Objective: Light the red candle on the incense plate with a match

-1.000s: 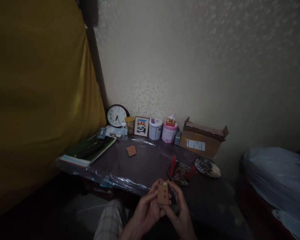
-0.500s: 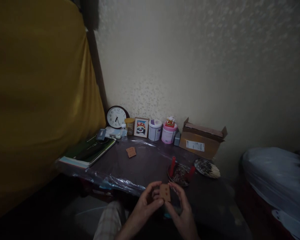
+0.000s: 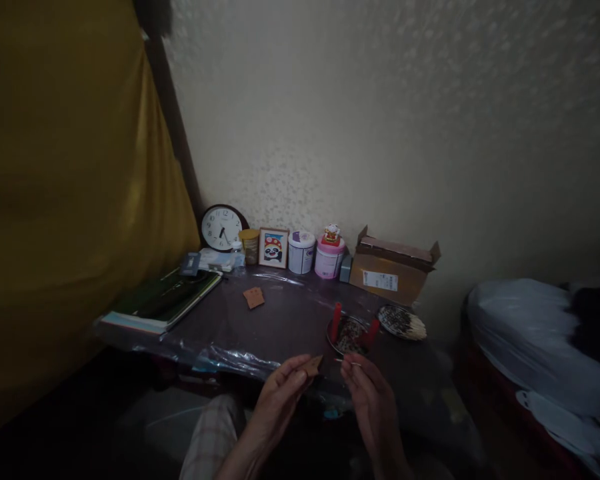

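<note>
My left hand (image 3: 284,387) pinches a small brown card (image 3: 312,365) between thumb and fingers, tilted over the table's front edge. A little to the right, my right hand (image 3: 370,390) has its fingertips closed on a thin, short stick (image 3: 355,364); one end looks dark, and its exact kind is too small to tell. Beyond that hand stands a round dish (image 3: 333,343) of small dark bits, with two red cylinders (image 3: 337,321) upright in it. Similar brown cards (image 3: 253,298) lie overlapped on the tabletop, farther off to the left.
A plate of dark-tipped pale sticks (image 3: 403,323) sits right of the dish. Along the wall are a clock (image 3: 223,228), panda picture (image 3: 273,249), two tubs (image 3: 301,253) and a cardboard box (image 3: 393,270). Green books (image 3: 165,300) lie left on the plastic-covered table (image 3: 285,327).
Both hands held the brown card before. Now it is in my left hand alone, turned flatter, while my right hand has moved away and holds a thin stick. The view has shifted slightly.
</note>
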### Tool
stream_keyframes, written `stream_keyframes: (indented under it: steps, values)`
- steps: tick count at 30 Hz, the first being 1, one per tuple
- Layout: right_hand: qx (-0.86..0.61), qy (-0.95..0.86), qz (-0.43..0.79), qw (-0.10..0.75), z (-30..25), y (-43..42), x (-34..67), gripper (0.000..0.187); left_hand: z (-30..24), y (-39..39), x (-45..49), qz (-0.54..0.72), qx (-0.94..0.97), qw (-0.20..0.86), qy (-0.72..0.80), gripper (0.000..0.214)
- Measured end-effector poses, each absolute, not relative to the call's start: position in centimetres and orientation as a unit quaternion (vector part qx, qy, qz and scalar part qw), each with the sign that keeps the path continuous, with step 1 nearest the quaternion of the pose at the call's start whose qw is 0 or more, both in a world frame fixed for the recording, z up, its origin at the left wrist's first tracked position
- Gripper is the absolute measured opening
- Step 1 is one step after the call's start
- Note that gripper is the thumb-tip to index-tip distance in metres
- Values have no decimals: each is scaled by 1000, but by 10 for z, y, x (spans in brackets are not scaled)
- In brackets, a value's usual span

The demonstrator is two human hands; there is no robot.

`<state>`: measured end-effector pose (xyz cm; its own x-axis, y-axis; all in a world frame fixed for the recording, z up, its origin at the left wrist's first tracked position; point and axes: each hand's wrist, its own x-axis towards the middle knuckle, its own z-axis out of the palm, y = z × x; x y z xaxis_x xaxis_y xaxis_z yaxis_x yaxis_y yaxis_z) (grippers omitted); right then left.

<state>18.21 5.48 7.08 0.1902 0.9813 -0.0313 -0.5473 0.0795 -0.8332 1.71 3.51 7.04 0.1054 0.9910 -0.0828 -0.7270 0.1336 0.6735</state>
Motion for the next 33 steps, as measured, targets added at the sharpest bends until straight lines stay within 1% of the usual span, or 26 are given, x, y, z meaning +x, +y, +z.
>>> stream_keyframes:
  steps: [2,4,9,12,17,21,33]
  values:
    - [-388,-323,563,655,71,52,181,23,72,34,19,610,241,701,279,29]
    - [-413,-379,533,634,72,50,181,23,72,34,21,612,243,697,284,30]
    - [-487,-527,357,597,74,44,179,19,69,35,22,616,252,684,300,29]
    - [-490,-555,295,604,72,42,174,21,69,35,24,614,268,677,304,29]
    - [-479,-586,248,604,67,43,169,17,70,33,25,612,272,673,315,26]
    - [-469,-611,218,599,68,45,169,16,65,35,25,613,275,665,326,28]
    - [-442,-660,160,586,57,46,170,18,64,35,26,611,262,683,302,27]
